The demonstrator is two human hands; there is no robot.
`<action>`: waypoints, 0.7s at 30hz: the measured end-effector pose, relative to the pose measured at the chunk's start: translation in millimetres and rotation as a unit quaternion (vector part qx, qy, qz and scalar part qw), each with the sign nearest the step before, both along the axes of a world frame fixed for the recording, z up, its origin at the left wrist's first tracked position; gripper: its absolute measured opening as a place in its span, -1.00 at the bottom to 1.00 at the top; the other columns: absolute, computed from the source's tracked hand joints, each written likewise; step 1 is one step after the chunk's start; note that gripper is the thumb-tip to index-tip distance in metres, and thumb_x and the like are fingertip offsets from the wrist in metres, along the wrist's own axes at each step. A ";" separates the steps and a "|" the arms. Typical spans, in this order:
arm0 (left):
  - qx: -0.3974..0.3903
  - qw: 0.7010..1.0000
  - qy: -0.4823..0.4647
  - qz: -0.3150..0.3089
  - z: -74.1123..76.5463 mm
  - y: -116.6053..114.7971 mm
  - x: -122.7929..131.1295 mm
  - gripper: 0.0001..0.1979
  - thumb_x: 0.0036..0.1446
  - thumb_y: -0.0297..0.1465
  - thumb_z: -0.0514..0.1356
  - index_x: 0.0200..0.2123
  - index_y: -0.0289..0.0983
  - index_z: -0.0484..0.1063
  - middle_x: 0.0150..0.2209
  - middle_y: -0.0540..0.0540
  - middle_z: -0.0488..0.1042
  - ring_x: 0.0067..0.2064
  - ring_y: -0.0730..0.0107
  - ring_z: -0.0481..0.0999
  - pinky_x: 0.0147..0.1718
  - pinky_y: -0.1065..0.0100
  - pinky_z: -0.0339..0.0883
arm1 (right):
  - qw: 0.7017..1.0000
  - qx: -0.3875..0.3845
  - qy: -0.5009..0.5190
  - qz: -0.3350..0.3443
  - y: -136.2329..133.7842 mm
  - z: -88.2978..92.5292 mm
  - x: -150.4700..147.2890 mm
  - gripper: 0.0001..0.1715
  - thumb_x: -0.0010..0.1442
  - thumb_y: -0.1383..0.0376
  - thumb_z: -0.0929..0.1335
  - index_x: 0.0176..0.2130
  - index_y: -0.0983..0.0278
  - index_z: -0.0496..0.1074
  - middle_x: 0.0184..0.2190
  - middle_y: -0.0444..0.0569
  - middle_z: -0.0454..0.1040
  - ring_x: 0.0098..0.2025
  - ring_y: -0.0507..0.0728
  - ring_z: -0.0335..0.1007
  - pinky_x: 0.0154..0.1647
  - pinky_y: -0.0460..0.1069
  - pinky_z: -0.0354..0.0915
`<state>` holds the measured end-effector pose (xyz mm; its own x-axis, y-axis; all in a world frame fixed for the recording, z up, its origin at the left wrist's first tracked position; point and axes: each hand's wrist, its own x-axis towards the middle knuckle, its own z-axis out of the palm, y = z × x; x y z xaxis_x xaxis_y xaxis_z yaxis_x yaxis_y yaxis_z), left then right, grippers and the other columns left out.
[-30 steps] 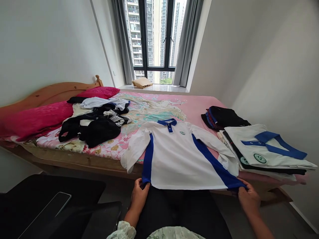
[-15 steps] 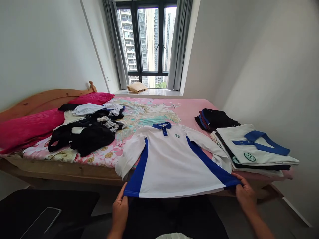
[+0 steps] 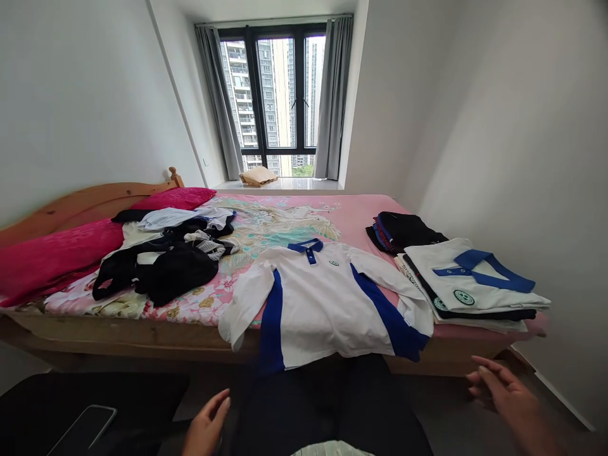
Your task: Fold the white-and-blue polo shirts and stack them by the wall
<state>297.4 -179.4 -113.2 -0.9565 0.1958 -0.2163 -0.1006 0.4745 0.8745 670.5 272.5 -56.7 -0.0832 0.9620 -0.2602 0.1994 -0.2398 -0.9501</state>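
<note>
A white polo shirt [image 3: 327,310] with a blue collar and blue side panels lies spread on the near edge of the bed. Its collar points toward the window, and its hem hangs rumpled over the edge against my dark-clothed lap. My left hand [image 3: 208,423] is below and left of the hem, off the cloth, with nothing in it and its fingers loosely extended. To the lower right of the shirt, my right hand [image 3: 503,389] is also apart from it, fingers stretched and holding nothing. Just right of the shirt rests a stack of folded shirts [image 3: 427,266], a white polo with blue collar on top.
Loose, crumpled clothes [image 3: 175,266] lie on the left of the bed [image 3: 304,209] by red pillows [image 3: 61,253]. Folded dark clothes [image 3: 408,229] sit behind the right stack. A phone [image 3: 85,427] lies on a black surface at lower left.
Both hands have let go of the shirt's hem corners and drawn back, the left one down and left, the right one rightward. The hem, stretched before, now sags in folds.
</note>
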 end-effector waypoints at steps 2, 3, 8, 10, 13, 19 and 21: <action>-0.001 0.999 0.004 -0.037 -10.7 28.7 4.2 -0.50 -0.26 -0.02 0.21 -0.33 -0.26 0.56 -0.19 -0.21 0.60 -0.03 -0.02 0.51 -0.02 0.12 0.37 | 0.998 -0.017 -0.033 0.059 -6.1 -22.3 -11.9 -0.44 -0.29 0.04 0.40 -0.26 0.27 0.44 -0.50 0.01 0.50 -0.54 0.20 0.44 -0.60 0.06 0.38; -0.004 0.999 0.003 -0.048 -15.3 43.1 4.2 -0.51 -0.23 -0.03 0.20 -0.33 -0.27 0.55 -0.18 -0.23 0.59 -0.02 -0.02 0.50 0.00 0.12 0.35 | 0.995 -0.014 -0.046 0.088 -10.7 -33.5 -19.6 -0.45 -0.27 0.03 0.39 -0.27 0.28 0.45 -0.46 0.03 0.52 -0.48 0.22 0.46 -0.59 0.05 0.38; -0.038 0.997 -0.014 -0.067 -28.1 98.9 -12.3 -0.57 -0.18 -0.06 0.18 -0.38 -0.29 0.51 -0.28 -0.26 0.59 -0.12 -0.04 0.55 -0.08 0.09 0.37 | 0.982 0.105 -0.059 0.148 -26.1 -76.9 -63.1 -0.55 -0.16 0.04 0.30 -0.31 0.25 0.47 -0.43 -0.01 0.52 -0.44 0.21 0.45 -0.60 0.04 0.36; -0.051 0.998 -0.016 -0.046 -28.5 110.0 -19.3 -0.57 -0.21 -0.06 0.19 -0.38 -0.29 0.49 -0.36 -0.23 0.59 -0.20 -0.03 0.56 -0.18 0.12 0.41 | 0.981 0.131 -0.063 0.128 -22.1 -87.8 -76.9 -0.58 -0.14 0.08 0.29 -0.29 0.24 0.46 -0.41 -0.01 0.53 -0.39 0.22 0.47 -0.53 0.04 0.37; -0.037 0.999 -0.021 -0.019 -26.9 110.2 -21.6 -0.53 -0.27 -0.03 0.21 -0.37 -0.29 0.48 -0.43 -0.13 0.57 -0.28 0.04 0.56 -0.30 0.20 0.41 | 0.981 0.156 -0.069 0.087 -11.1 -100.3 -88.8 -0.61 -0.13 0.17 0.28 -0.27 0.24 0.45 -0.35 0.02 0.53 -0.25 0.24 0.47 -0.31 0.10 0.39; 0.098 0.984 -0.134 0.059 -15.6 79.7 -5.1 -0.57 -0.33 -0.15 0.30 -0.33 -0.24 0.45 -0.56 -0.01 0.52 -0.46 0.21 0.53 -0.41 0.24 0.42 | 0.985 0.156 -0.074 0.005 3.4 -115.7 -93.1 -0.54 -0.14 0.19 0.29 -0.18 0.27 0.37 -0.24 0.06 0.50 -0.11 0.27 0.40 -0.09 0.15 0.29; 0.122 0.975 -0.164 0.089 -5.2 74.2 -0.4 -0.60 -0.35 -0.20 0.31 -0.33 -0.20 0.45 -0.55 0.00 0.53 -0.46 0.22 0.53 -0.41 0.23 0.43 | 0.989 0.134 -0.058 0.016 5.0 -116.9 -93.6 -0.55 -0.14 0.17 0.31 -0.21 0.28 0.37 -0.30 0.03 0.52 -0.20 0.24 0.44 -0.17 0.10 0.32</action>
